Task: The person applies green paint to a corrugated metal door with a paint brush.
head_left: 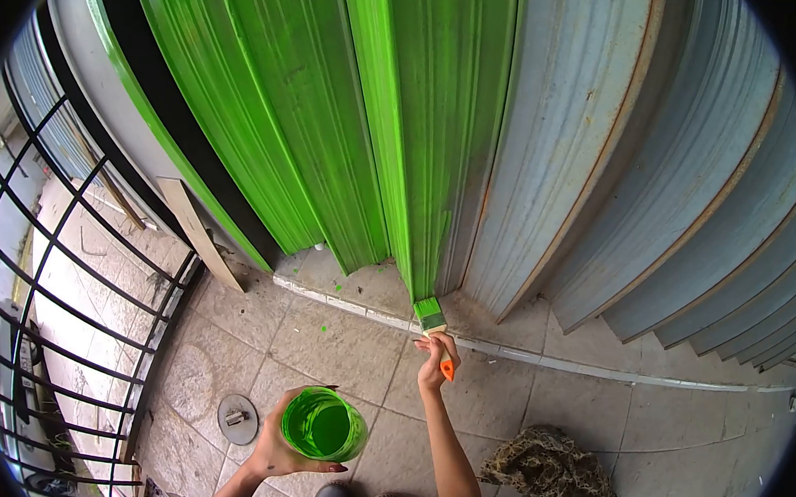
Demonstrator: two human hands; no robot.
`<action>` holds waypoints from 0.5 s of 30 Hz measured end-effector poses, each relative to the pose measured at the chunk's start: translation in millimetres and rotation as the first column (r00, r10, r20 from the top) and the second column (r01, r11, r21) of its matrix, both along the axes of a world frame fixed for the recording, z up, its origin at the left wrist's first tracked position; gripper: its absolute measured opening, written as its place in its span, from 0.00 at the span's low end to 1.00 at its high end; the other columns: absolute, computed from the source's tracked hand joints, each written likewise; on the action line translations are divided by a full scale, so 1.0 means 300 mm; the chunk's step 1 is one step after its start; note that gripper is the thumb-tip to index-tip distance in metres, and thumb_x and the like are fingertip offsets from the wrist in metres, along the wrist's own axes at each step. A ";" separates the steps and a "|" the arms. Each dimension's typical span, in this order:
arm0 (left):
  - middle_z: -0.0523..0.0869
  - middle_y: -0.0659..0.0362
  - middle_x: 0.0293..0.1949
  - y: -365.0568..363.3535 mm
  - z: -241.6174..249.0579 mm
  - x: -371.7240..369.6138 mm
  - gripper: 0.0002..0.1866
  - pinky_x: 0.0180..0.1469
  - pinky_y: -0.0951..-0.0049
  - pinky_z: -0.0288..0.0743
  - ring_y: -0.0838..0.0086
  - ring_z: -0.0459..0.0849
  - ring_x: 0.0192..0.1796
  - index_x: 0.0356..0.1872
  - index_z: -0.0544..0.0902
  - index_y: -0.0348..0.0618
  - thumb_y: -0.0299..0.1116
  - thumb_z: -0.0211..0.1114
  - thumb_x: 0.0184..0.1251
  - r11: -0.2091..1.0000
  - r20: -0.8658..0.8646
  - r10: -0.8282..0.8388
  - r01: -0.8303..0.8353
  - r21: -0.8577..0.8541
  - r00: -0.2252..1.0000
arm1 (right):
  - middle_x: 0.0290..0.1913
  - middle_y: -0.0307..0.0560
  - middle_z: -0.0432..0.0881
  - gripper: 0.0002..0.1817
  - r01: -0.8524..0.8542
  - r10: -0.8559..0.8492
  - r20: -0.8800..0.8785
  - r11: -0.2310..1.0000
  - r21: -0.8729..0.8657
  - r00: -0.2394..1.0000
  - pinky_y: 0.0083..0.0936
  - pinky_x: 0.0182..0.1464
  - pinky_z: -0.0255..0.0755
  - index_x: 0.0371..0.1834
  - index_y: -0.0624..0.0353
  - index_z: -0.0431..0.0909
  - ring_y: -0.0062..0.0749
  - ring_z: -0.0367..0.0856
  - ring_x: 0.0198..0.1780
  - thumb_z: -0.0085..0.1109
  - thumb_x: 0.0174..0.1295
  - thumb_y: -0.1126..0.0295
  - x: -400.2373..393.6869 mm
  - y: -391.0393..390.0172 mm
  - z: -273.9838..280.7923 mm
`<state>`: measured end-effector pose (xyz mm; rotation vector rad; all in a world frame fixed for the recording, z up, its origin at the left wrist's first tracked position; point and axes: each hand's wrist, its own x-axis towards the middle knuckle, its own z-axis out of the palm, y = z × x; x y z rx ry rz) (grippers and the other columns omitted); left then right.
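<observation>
My left hand (278, 445) is wrapped round a cup of green paint (324, 423), held upright above the tiled floor. My right hand (436, 360) grips a paintbrush (435, 328) with a pale handle and an orange end. Its green-coated bristles touch the bottom edge of a folding metal shutter (423, 158), close to the floor. The left panels of the shutter are green. To the right, the bare panels (562, 149) are grey-blue with rusty edges, and a partly coated strip lies between.
A black metal grille (70, 253) stands on the left, with a wooden board (200, 235) leaning by it. On the floor lie a round metal disc (238, 419) and a bunched patterned cloth (552, 481). A pale floor track (538, 357) runs below the shutter. Green drips spot the tiles.
</observation>
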<state>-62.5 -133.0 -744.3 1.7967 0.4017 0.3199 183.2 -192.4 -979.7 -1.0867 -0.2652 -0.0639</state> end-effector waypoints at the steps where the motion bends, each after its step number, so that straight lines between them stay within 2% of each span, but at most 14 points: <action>1: 0.79 0.53 0.57 0.002 0.001 0.006 0.55 0.64 0.67 0.70 0.70 0.78 0.59 0.62 0.66 0.34 0.41 0.89 0.29 1.000 0.003 0.000 0.000 -0.004 1.000 | 0.28 0.51 0.82 0.09 0.022 -0.021 -0.031 1.000 0.004 0.999 0.24 0.31 0.80 0.34 0.70 0.78 0.33 0.84 0.27 0.51 0.64 0.74 0.003 -0.002 -0.004; 2: 0.79 0.53 0.57 0.006 0.002 0.009 0.55 0.64 0.67 0.70 0.70 0.78 0.59 0.62 0.66 0.33 0.41 0.89 0.29 1.000 0.006 -0.002 0.002 0.002 1.000 | 0.28 0.50 0.82 0.09 0.014 -0.014 0.001 1.000 -0.013 1.000 0.24 0.31 0.80 0.34 0.70 0.78 0.32 0.84 0.27 0.51 0.65 0.74 0.006 -0.009 -0.008; 5: 0.79 0.53 0.57 0.000 -0.004 0.006 0.55 0.64 0.67 0.70 0.70 0.78 0.59 0.62 0.66 0.33 0.41 0.89 0.29 1.000 0.000 -0.007 0.007 0.004 1.000 | 0.29 0.52 0.82 0.10 -0.013 0.006 -0.065 0.994 -0.111 0.998 0.27 0.31 0.80 0.35 0.68 0.75 0.36 0.84 0.27 0.50 0.66 0.70 0.009 0.003 -0.017; 8: 0.79 0.53 0.57 0.001 -0.009 0.005 0.55 0.64 0.68 0.70 0.70 0.78 0.59 0.62 0.66 0.33 0.41 0.89 0.29 1.000 0.001 -0.010 0.010 0.014 1.000 | 0.30 0.54 0.82 0.10 -0.012 0.008 -0.054 0.996 -0.091 0.998 0.27 0.32 0.80 0.35 0.68 0.75 0.37 0.85 0.27 0.50 0.66 0.71 0.025 0.047 -0.005; 12: 0.79 0.53 0.57 -0.001 0.000 0.006 0.55 0.64 0.67 0.70 0.70 0.78 0.59 0.62 0.66 0.33 0.41 0.89 0.29 1.000 -0.009 -0.012 0.012 0.027 1.000 | 0.30 0.55 0.82 0.10 -0.025 0.027 -0.045 0.999 0.038 0.999 0.28 0.33 0.80 0.36 0.69 0.75 0.39 0.84 0.27 0.49 0.65 0.71 0.016 0.050 0.102; 15: 0.79 0.53 0.57 0.003 -0.005 0.005 0.55 0.63 0.67 0.70 0.70 0.78 0.58 0.63 0.66 0.33 0.41 0.89 0.29 1.000 0.000 -0.009 0.009 0.014 1.000 | 0.30 0.52 0.82 0.08 0.045 -0.044 -0.031 0.998 0.036 0.999 0.26 0.33 0.81 0.34 0.70 0.77 0.34 0.84 0.27 0.49 0.65 0.76 -0.002 0.019 0.060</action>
